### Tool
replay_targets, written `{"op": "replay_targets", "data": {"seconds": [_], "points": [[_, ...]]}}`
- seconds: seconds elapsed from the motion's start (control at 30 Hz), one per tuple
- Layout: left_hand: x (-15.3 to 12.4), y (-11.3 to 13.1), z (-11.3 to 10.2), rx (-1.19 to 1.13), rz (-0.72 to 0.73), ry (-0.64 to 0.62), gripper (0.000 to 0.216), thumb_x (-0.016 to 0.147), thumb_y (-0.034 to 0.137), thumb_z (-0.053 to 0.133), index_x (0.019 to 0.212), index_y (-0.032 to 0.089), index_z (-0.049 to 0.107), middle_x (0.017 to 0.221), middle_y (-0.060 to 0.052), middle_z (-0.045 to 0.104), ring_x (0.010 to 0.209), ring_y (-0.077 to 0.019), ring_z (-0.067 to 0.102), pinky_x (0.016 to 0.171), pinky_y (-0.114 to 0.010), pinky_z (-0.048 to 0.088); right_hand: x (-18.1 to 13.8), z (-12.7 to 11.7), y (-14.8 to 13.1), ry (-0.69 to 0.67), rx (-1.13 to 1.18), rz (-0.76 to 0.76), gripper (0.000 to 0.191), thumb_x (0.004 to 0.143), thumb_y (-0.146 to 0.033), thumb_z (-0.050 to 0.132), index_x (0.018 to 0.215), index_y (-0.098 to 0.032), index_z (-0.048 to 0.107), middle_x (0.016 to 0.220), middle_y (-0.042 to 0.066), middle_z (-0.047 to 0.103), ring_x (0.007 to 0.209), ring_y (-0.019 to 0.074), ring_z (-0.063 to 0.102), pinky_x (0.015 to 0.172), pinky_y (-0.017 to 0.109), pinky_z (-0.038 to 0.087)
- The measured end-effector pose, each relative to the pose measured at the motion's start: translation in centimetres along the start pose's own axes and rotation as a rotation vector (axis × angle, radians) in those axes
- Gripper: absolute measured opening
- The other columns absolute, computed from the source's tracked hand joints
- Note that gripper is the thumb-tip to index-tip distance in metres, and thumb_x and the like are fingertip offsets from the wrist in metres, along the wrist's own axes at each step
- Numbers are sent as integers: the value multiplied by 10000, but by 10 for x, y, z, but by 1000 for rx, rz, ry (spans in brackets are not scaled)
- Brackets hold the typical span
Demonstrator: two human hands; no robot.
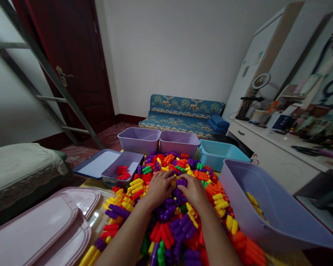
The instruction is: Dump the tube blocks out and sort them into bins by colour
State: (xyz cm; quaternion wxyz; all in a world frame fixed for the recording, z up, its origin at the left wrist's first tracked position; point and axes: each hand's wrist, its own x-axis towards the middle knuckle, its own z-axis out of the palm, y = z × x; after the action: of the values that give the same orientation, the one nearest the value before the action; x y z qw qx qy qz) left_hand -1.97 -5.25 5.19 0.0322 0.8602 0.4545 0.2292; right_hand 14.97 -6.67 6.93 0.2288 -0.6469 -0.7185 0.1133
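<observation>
A large heap of plastic tube-shaped building blocks in purple, red, orange, yellow and green lies before me. My left hand rests palm down over the middle of the heap, its fingers stretched out to the right. By its fingertips is a small yellow block, partly covered. My right hand faces it from the right, thumb and fingers closed around a purple block. A narrow gap separates the two hands. The undersides of both hands are hidden.
Two purple bins and a blue bin line the far side. On the right, a larger purple bin holds yellow blocks. At left, a shallow box contains red blocks, near pink lids. A patterned sofa stands beyond.
</observation>
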Motion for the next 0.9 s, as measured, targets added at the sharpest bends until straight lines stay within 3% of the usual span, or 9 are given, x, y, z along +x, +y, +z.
{"op": "replay_targets", "data": {"seconds": [0.47,0.6,0.73,0.9], "points": [[-1,1,-6,-97,-35,48,306,855,283,587,1153,227,634,1159,-57,633,1052,-243,581,913,-370,432,2,7,5,24,44,-23,285,787,-226,634,1067,-199,674,1062,65,699,1022,208,634,904,297,438],[-1,0,-2,-70,-92,96,410,858,280,570,1260,202,543,1158,-86,615,1047,-247,573,905,-381,435,2,8,5,19,45,-21,284,794,-234,634,1074,-198,670,1086,71,690,1057,207,622,937,299,420],[-1,0,-2,-33,-107,63,315,868,292,557,1173,235,611,1082,-78,621,1015,-236,578,870,-362,436,3,10,6,12,40,-16,284,799,-251,633,1078,-209,666,1084,65,689,1052,209,623,928,301,423],[-2,1,-3,-49,-82,60,324,860,256,560,1181,244,605,1189,-65,624,1077,-254,560,925,-387,408,4,11,7,9,26,-18,295,803,-251,617,1092,-209,661,1088,64,688,1044,214,624,915,305,431]]}}
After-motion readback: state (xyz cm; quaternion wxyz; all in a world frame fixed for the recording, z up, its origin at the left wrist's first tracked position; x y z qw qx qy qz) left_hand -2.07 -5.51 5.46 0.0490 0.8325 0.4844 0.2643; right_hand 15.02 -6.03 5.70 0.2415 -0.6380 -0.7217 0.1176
